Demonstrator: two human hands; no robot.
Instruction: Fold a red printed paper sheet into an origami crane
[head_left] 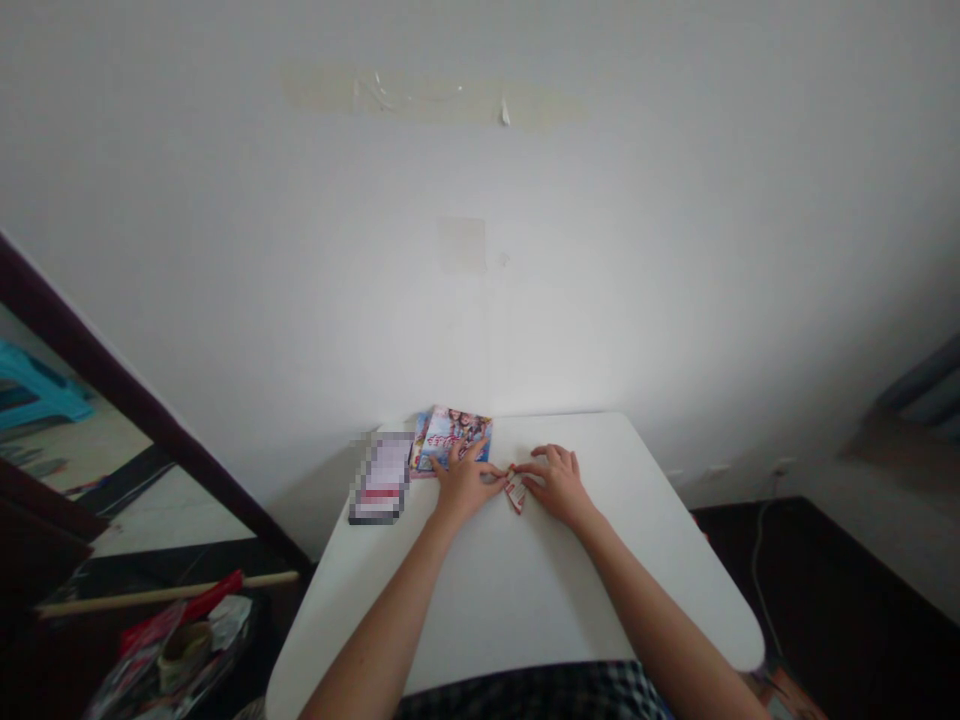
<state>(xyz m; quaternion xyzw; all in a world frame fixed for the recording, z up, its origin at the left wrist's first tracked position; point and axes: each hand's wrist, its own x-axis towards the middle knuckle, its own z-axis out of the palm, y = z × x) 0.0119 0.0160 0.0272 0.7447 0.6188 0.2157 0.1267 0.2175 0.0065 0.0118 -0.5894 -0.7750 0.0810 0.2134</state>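
In the head view, I'm seeing the left hand [466,488] and the right hand [561,486] meeting over a small printed piece [517,494], which is sitting between them near the far side of the white worktop [517,600]. The left thumb and forefinger are pinching its upper left edge; the right thumb and forefinger are closing on it from the other side. I can't tell whether its lower tip is resting on the surface or hanging just above it.

The piece is looking thin, so I'm judging that uneven pulling between the two pinches could be tearing or creasing it. With so little edge inside each grip, a slip could be sending it down flat, where it would be harder to pick up.

The other left fingers are spreading over the stacked booklets [454,440], so a sideways shift of that hand could be dragging them. They're lying right beside a flat, pixelated item [382,478], and I'm reckoning a shove could be pushing that towards the left edge.
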